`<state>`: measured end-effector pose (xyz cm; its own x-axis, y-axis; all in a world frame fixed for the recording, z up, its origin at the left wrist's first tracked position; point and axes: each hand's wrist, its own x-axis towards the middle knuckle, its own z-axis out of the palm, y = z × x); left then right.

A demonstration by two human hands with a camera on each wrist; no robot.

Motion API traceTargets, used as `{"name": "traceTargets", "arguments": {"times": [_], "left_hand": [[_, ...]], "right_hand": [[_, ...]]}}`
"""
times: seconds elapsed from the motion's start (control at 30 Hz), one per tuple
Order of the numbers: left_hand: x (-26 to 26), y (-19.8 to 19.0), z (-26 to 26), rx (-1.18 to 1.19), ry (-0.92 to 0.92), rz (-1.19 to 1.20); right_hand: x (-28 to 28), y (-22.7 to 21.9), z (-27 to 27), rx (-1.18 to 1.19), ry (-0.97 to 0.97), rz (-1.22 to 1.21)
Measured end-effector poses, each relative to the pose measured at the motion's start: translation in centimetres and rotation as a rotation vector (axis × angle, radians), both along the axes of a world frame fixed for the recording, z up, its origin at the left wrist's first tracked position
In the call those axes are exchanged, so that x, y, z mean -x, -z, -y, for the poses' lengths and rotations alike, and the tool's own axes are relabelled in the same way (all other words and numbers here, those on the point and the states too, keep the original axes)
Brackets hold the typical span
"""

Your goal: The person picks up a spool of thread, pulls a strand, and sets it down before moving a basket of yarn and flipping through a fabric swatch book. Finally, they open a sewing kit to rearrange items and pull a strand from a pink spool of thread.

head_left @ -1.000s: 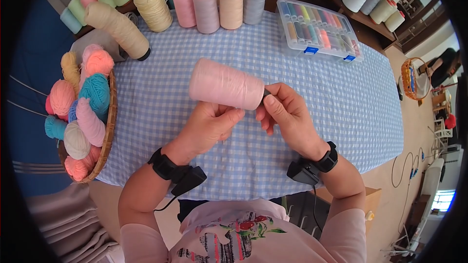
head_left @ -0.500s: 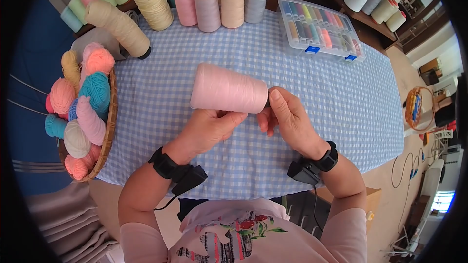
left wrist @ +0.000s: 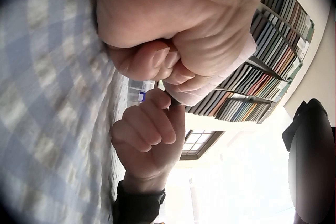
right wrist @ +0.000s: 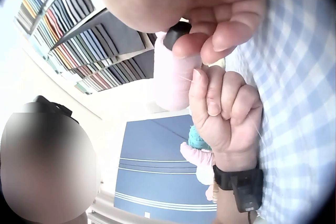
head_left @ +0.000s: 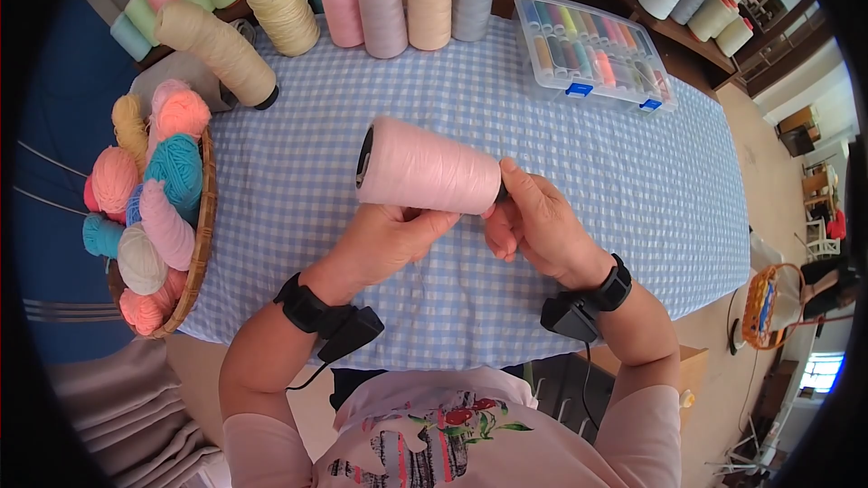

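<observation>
A large cone of pale pink thread (head_left: 434,167) lies sideways in the air over the checked cloth, its wide end to the left. My right hand (head_left: 542,226) pinches the black core tip (right wrist: 177,35) at its narrow end between thumb and fingers. Below the cone is my left hand (head_left: 389,239), with fingers curled in. In the right wrist view a fine strand of thread (right wrist: 185,78) runs from the cone to the left hand, which grips it. The black rim (head_left: 365,158) of the core shows at the wide end.
A basket of yarn balls (head_left: 206,208) stands at the left. Behind it leans a beige cone (head_left: 217,54). Thread cones (head_left: 383,18) line the back, beside a clear case of small spools (head_left: 592,50). Blue-white checked cloth (head_left: 633,208) covers the table.
The cone has shifted slightly right and turned, so the black core at its wide end now shows. The right hand still pinches the tip, and the left hand remains under the cone.
</observation>
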<state>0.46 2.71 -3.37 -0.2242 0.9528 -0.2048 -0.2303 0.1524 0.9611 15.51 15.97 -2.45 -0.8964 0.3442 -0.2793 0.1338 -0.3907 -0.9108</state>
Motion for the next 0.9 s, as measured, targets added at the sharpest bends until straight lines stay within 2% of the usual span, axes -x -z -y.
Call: {"name": "traceTargets", "arguments": {"times": [0.4, 0.53, 0.63, 0.7, 0.73, 0.8, 0.9], "left_hand": [[0.0, -0.1, -0.2, -0.013, 0.01, -0.01], [0.1, 0.0, -0.2, -0.002, 0.023, 0.007], [0.1, 0.0, -0.1, 0.015, 0.006, 0.071], [0.1, 0.1, -0.1, 0.01, -0.001, 0.082], [0.1, 0.1, -0.1, 0.004, -0.008, 0.093], [0.2, 0.2, -0.1, -0.007, 0.004, 0.127], [0.4, 0.2, -0.1, -0.024, -0.005, 0.19]], "right_hand": [[0.0, -0.5, -0.3, 0.323, -0.063, 0.093], [0.0, -0.1, -0.5, 0.36, -0.085, 0.079], [-0.1, -0.3, -0.3, 0.327, -0.081, 0.081], [0.2, -0.7, 0.3, 0.07, 0.045, 0.09], [0.2, -0.7, 0.4, 0.071, 0.045, 0.091], [0.3, -0.5, 0.6, 0.006, 0.16, -0.042], [0.2, -0.3, 0.8, -0.081, 0.136, -0.162]]}}
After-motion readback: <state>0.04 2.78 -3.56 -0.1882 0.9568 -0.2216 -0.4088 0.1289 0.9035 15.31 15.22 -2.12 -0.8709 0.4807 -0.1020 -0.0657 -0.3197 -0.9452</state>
